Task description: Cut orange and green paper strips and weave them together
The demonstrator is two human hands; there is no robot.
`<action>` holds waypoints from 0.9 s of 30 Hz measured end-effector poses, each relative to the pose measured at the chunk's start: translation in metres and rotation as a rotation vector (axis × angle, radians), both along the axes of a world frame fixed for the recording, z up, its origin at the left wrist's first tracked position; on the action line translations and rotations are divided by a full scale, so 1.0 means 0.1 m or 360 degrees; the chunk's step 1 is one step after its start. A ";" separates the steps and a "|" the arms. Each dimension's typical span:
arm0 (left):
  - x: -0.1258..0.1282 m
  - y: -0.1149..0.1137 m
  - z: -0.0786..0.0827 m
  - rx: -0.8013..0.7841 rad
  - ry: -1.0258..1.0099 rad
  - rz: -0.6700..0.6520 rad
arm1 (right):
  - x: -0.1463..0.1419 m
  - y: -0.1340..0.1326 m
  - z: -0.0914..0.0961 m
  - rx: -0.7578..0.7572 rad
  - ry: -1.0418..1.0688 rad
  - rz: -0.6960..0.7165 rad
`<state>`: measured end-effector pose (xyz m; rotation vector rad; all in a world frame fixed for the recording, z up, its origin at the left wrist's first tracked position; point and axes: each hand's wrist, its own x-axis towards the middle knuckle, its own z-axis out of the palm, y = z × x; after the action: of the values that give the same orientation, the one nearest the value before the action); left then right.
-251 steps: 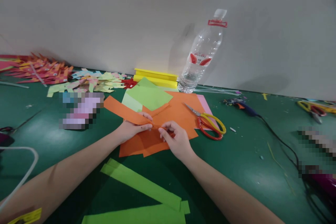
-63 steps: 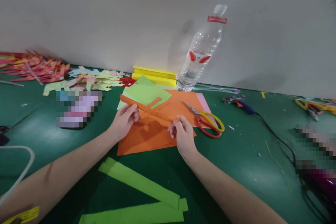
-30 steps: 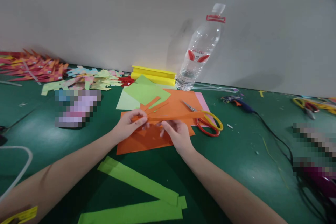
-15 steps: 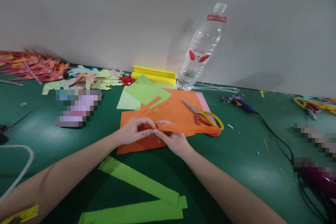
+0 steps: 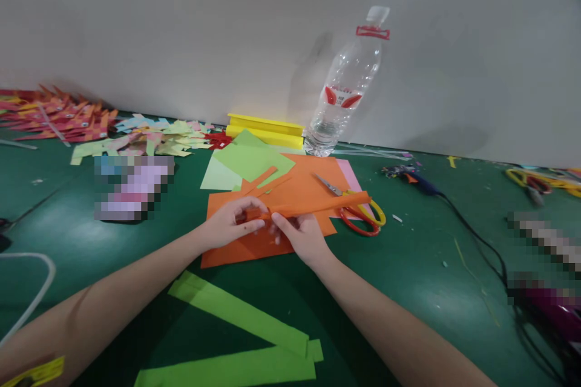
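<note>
Between my two hands is an orange paper strip (image 5: 327,203), its free end stretching up and to the right over the scissors. My left hand (image 5: 233,224) is closed on the strip's left end. My right hand (image 5: 302,236) pinches it near the middle, thumb on top, close to the left fingertips. Below the hands lie orange paper sheets (image 5: 227,249). Scissors (image 5: 361,217) with red and yellow handles rest on the sheets to the right, blades pointing up left. Nearer me, two green paper strips (image 5: 245,311) form a V.
A tilted water bottle (image 5: 340,97) stands by the wall beside a folded yellow piece (image 5: 265,131). Paper scraps (image 5: 158,136) and orange-red woven pieces (image 5: 59,115) lie left. A blurred-out phone-like object (image 5: 136,187) sits nearer. At right is a corded blue-handled tool (image 5: 422,182).
The strip's free end has tilted upward and away, uncovering more of the scissors' red handle. My right thumb has shifted slightly along the strip.
</note>
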<state>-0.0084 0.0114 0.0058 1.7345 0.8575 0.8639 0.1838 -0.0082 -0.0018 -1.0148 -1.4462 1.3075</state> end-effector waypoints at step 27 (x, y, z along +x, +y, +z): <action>0.02 0.04 -0.02 -0.0210 -0.0229 0.0066 | -0.02 -0.05 0.05 0.0007 -0.0096 -0.0031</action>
<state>-0.0064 0.0149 0.0037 1.5264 0.8379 0.9272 0.1818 -0.0130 0.0028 -1.0707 -1.4801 1.2688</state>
